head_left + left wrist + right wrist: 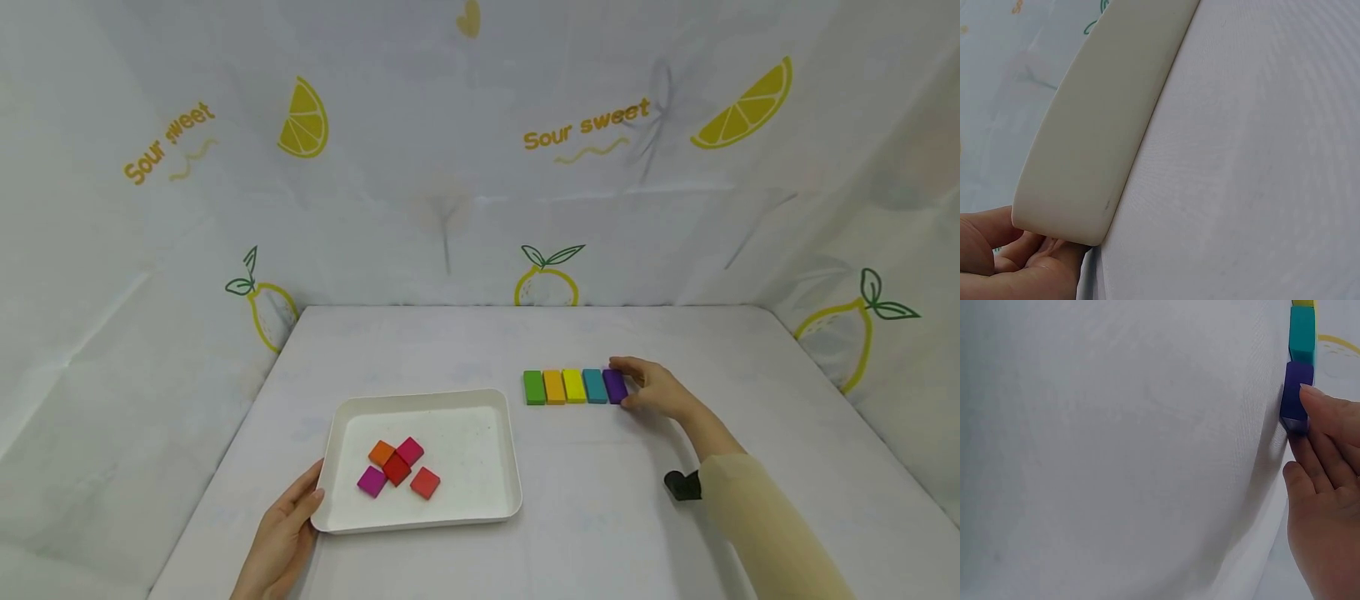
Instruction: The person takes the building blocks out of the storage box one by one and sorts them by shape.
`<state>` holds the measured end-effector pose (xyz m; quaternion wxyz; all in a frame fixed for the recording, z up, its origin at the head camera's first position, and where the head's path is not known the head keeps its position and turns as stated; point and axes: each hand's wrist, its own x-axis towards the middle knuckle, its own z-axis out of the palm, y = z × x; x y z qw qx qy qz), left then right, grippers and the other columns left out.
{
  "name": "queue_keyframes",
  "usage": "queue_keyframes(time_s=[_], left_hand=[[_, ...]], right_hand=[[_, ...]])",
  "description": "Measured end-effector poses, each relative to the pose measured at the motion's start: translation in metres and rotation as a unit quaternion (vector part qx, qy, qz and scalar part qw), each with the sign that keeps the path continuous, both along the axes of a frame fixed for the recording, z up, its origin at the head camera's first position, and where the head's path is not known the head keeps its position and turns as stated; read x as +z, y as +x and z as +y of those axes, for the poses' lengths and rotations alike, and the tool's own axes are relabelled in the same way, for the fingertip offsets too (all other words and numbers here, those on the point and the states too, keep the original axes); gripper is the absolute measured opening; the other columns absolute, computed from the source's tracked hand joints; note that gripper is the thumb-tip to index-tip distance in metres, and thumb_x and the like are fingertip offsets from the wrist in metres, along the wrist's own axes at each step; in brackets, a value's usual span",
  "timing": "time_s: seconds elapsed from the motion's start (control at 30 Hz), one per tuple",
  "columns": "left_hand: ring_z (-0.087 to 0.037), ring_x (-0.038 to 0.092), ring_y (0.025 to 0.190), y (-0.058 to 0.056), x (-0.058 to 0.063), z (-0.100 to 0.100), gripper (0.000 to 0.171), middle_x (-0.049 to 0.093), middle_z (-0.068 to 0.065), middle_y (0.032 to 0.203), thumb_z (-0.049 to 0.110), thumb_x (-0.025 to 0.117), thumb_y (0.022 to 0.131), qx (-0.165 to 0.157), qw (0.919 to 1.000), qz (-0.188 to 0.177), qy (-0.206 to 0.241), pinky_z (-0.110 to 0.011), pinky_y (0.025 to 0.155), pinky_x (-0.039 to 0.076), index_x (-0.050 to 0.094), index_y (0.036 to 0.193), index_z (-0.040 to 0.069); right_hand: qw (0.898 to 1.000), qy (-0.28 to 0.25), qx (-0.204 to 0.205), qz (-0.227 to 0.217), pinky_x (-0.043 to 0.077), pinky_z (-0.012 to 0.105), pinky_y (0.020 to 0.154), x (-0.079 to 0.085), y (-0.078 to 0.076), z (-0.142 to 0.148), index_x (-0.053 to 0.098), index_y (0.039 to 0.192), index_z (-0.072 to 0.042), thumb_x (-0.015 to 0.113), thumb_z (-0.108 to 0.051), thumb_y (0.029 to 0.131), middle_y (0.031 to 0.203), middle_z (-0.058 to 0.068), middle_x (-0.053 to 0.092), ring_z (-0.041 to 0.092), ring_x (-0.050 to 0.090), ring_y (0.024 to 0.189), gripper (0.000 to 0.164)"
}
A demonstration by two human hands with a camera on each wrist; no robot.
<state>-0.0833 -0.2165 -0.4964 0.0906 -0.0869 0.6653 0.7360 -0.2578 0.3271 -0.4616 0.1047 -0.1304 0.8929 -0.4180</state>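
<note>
A purple block [615, 387] ends the right side of a row of upright-standing coloured blocks. My right hand [656, 390] pinches that block between thumb and fingers, and in the right wrist view the thumb lies on the purple block [1297, 394] beside the teal one [1302, 328]. Left of it in the row come blue [595, 387], yellow [573, 387], orange [554, 387] and green [534, 388] blocks. My left hand [283, 529] grips the left side of a white tray [472, 517], its fingers partly hidden at the tray's corner [1066, 219].
Inside the tray lie several small blocks: orange [381, 452], pink [410, 451], red [397, 469], magenta [372, 481] and coral [425, 482]. A black wrist device [682, 486] shows by the right sleeve [765, 525]. Printed cloth [420, 167] hangs behind the white table [600, 533].
</note>
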Motion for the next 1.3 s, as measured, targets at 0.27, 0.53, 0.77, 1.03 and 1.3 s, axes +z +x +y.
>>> queue_keyframes(time_s=[0.27, 0.53, 0.77, 1.03, 1.3], left_hand=[[0.028, 0.041, 0.112, -0.002, 0.002, 0.001, 0.068, 0.008, -0.012, 0.168, 0.026, 0.05, 0.104, 0.003, 1.0, 0.002, 0.009, 0.003, 0.101, 0.037, 0.014, 0.158, 0.004], [0.028, 0.041, 0.113, -0.002, 0.003, 0.0, 0.069, 0.006, -0.015, 0.167, 0.026, 0.05, 0.104, -0.004, 0.9999, 0.009, 0.011, 0.003, 0.1, 0.038, 0.013, 0.157, 0.002], [0.028, 0.041, 0.112, -0.001, 0.003, 0.001, 0.07, 0.007, -0.015, 0.167, 0.026, 0.05, 0.103, -0.001, 0.9999, 0.005, 0.009, 0.003, 0.1, 0.038, 0.014, 0.158, 0.002], [0.029, 0.041, 0.111, -0.001, 0.003, 0.0, 0.069, 0.007, -0.012, 0.168, 0.027, 0.05, 0.104, 0.0, 1.0, -0.001, 0.006, 0.003, 0.099, 0.038, 0.013, 0.158, 0.004], [0.029, 0.041, 0.111, -0.001, 0.003, 0.0, 0.069, 0.006, -0.014, 0.168, 0.026, 0.05, 0.104, -0.002, 1.0, 0.006, 0.007, 0.004, 0.099, 0.038, 0.014, 0.157, 0.002]], right_hand=[[0.998, 0.026, -0.062, 0.009, 0.023, 0.063, 0.122, 0.01, 0.003, -0.003, 0.034, 0.15, 0.003, 0.073, -0.015, 0.086, 0.155, 0.027, 0.037, 0.049, 0.029, 0.145, 0.077], [0.99, -0.019, -0.123, 0.072, 0.033, 0.052, 0.121, 0.041, 0.018, -0.048, 0.046, 0.146, -0.004, 0.073, -0.033, 0.09, 0.147, 0.022, 0.051, 0.039, 0.043, 0.141, 0.068], [0.985, -0.115, -0.094, 0.091, 0.044, 0.046, 0.115, 0.055, 0.049, -0.118, 0.059, 0.134, -0.007, 0.08, -0.026, 0.083, 0.137, 0.015, 0.063, 0.032, 0.056, 0.131, 0.058], [0.979, -0.176, -0.086, 0.061, 0.053, 0.045, 0.106, 0.046, 0.084, -0.192, 0.07, 0.12, -0.008, 0.085, -0.017, 0.077, 0.12, 0.015, 0.072, 0.029, 0.067, 0.115, 0.047], [0.988, -0.143, -0.017, 0.063, 0.058, 0.048, 0.096, 0.017, 0.11, -0.247, 0.072, 0.113, -0.002, 0.083, -0.014, 0.078, 0.112, 0.016, 0.075, 0.032, 0.071, 0.106, 0.038]])
